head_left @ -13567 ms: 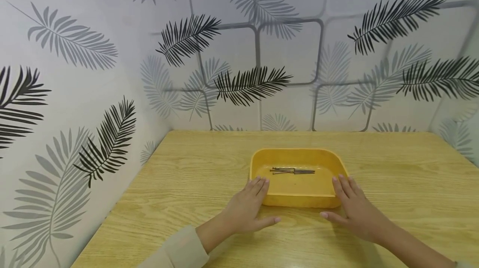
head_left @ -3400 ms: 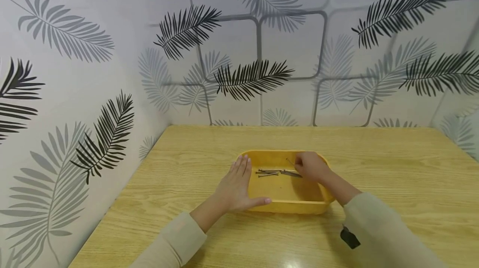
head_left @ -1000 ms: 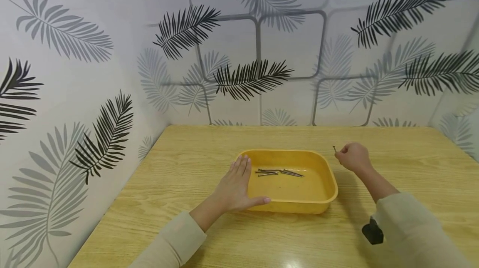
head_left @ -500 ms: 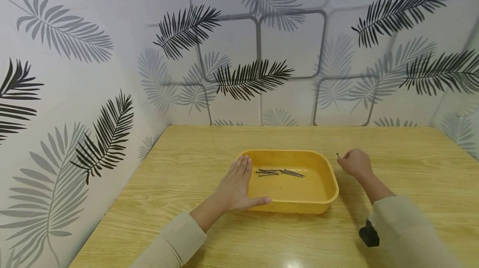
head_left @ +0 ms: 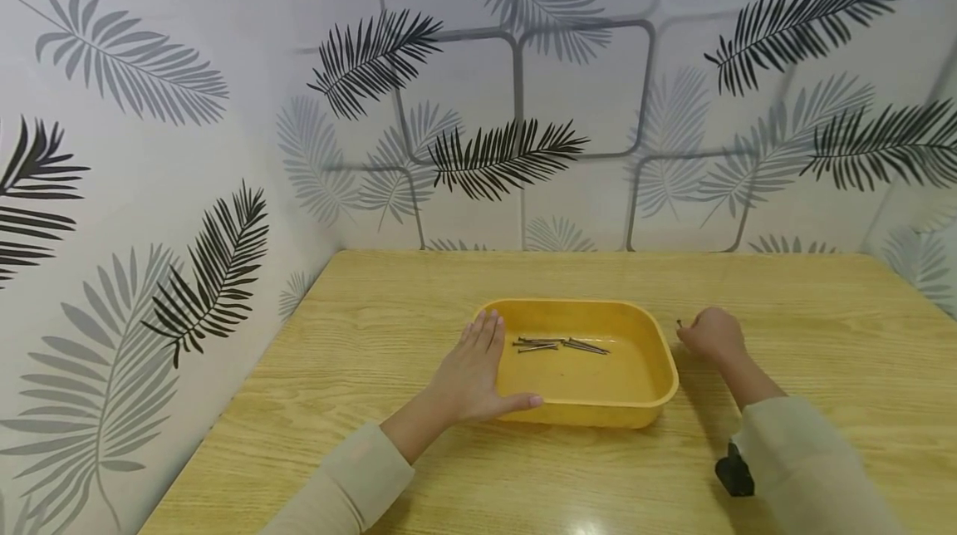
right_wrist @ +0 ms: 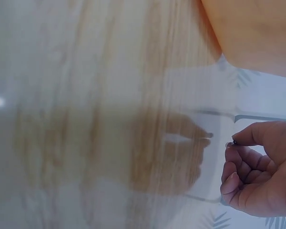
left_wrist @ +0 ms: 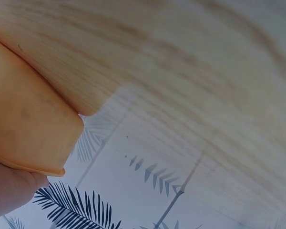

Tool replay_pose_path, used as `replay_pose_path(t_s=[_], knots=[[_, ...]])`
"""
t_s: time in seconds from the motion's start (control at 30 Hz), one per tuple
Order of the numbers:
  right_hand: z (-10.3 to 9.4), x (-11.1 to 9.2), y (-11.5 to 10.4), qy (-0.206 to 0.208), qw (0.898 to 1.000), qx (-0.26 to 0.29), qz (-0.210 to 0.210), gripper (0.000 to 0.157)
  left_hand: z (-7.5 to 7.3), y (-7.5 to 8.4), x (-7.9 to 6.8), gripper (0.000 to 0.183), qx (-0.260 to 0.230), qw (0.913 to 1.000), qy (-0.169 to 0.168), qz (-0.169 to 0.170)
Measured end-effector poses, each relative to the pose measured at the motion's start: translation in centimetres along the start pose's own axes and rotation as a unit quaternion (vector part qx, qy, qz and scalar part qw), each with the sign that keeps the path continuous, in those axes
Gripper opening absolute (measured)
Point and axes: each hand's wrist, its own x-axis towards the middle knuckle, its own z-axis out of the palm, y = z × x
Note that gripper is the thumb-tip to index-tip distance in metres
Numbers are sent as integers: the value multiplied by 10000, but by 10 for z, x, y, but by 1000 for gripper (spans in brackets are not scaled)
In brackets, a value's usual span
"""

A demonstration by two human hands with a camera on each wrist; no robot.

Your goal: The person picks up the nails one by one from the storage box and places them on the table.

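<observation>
My left hand (head_left: 467, 373) rests on the left end of a yellow plastic tray (head_left: 591, 414), fingers straight over the rim and thumb along the front edge. Inside the tray lie several thin metal nails (head_left: 538, 345) in two loose clusters. Off the tray's right side, my right hand (head_left: 714, 336) pinches a single nail (head_left: 679, 323) between thumb and forefinger. Only a short end of that nail shows above the fingers; in the right wrist view a dark tip (right_wrist: 234, 141) of it peeks out at the fingertips, while the other fingers of the right hand (right_wrist: 260, 171) are curled in.
The wood-grain table (head_left: 404, 302) runs back to a wall (head_left: 568, 211) with a leaf pattern. A black device (head_left: 735, 471) hangs under the right sleeve. The tray's outer wall (left_wrist: 33, 109) shows in the left wrist view.
The right hand has lifted a nail out of the tray and carried it right; in the last second it sank slightly and less of the nail shows. The left hand stays put.
</observation>
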Motion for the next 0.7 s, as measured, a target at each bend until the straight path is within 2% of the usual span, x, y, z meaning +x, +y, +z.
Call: replay_pose_path(t_s=[0.43,0.7], knots=[[5,-1,-7,-114,9995,-263,-127,38,-2,1,-1,105,-56,10000,-22,-23],[5,0,-9,-383,9979,-488,-159,36,-1,0,-1,108,-11,10000,13,33]])
